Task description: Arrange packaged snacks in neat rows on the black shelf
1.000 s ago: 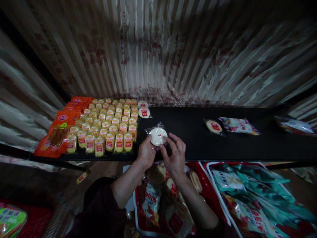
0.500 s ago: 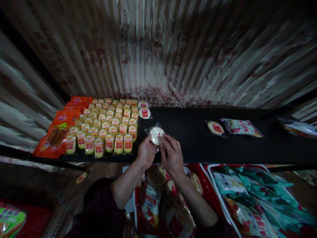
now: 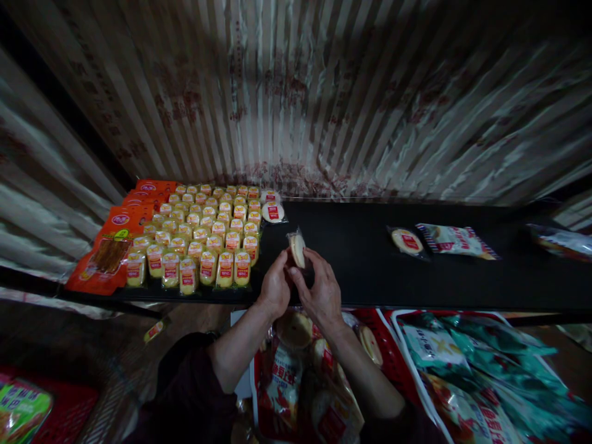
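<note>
A round white pastry in clear wrap is turned nearly edge-on above the front of the black shelf. My right hand grips it from the right, fingers along its face. From the left, my left hand closes on its lower edge; the fingertips there are partly hidden. Two similar wrapped round pastries, the nearer one with a red label, lie flat at the back of the shelf. Left of them, small yellow wrapped cakes stand in close rows.
Orange snack packets overlap at the shelf's left end. To the right lie another round pastry, a striped-edge packet and a shiny bag. Below are a basket of mixed packets and one of teal bags.
Between my hands the pastry has turned from face-up to nearly edge-on, and my fingers have shifted around it. The view has moved slightly.
</note>
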The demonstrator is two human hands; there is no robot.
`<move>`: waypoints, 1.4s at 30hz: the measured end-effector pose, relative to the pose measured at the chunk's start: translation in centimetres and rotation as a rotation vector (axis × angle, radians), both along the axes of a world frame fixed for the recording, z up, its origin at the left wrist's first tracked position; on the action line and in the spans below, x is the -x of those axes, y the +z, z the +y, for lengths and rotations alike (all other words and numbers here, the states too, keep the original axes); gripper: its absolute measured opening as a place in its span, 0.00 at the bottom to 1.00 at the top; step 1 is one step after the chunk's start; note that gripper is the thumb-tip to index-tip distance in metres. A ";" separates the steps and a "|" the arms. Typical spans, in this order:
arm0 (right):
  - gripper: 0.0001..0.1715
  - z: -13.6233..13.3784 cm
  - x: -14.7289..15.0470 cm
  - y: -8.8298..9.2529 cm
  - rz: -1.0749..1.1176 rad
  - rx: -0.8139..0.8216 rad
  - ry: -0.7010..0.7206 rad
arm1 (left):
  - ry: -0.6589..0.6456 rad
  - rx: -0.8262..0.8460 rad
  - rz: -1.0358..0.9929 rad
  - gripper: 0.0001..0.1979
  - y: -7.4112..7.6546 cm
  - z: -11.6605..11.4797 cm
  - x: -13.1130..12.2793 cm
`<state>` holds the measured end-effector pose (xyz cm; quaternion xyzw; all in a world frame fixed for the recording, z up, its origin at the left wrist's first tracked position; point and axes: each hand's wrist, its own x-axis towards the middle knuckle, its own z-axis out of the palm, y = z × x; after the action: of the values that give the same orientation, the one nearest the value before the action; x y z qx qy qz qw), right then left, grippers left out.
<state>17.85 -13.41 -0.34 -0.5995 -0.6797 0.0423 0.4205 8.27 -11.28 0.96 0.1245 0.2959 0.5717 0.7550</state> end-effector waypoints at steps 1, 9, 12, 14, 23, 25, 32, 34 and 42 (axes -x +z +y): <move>0.23 0.1 0.0 0.1 0.039 0.018 0.001 | 0.004 -0.023 0.012 0.13 -0.2 0.0 0.0; 0.23 1.0 -0.1 0.1 0.363 0.137 -0.021 | 0.057 -0.270 0.345 0.15 -1.2 0.8 0.0; 0.22 1.8 -0.5 -0.4 0.431 0.150 -0.039 | 0.122 -0.319 0.504 0.15 -1.3 1.3 -0.1; 0.21 2.5 -0.8 -0.7 0.490 0.164 -0.045 | 0.159 -0.363 0.583 0.14 -1.4 1.8 -0.2; 0.29 5.3 -0.7 -1.5 0.831 0.184 0.025 | 0.250 -0.488 0.853 0.18 -1.0 3.0 0.3; 0.29 5.7 -0.6 -1.5 0.854 0.201 0.005 | 0.262 -0.469 0.840 0.18 -0.8 3.1 0.3; 0.26 7.0 -0.7 -2.0 0.760 0.236 -0.030 | 0.282 -0.451 0.903 0.20 -1.0 3.5 0.1; 0.26 7.4 -0.6 -2.1 0.770 0.241 -0.019 | 0.281 -0.454 0.920 0.21 -1.3 3.7 0.1; 0.29 9.5 0.0 -2.5 0.850 0.229 -0.011 | 0.233 -0.372 0.709 0.23 -1.6 4.1 0.1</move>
<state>17.88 -3.89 -2.82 -0.5753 -0.4341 0.3579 0.5937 8.21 -7.15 -0.63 0.4136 0.4411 0.6189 0.5013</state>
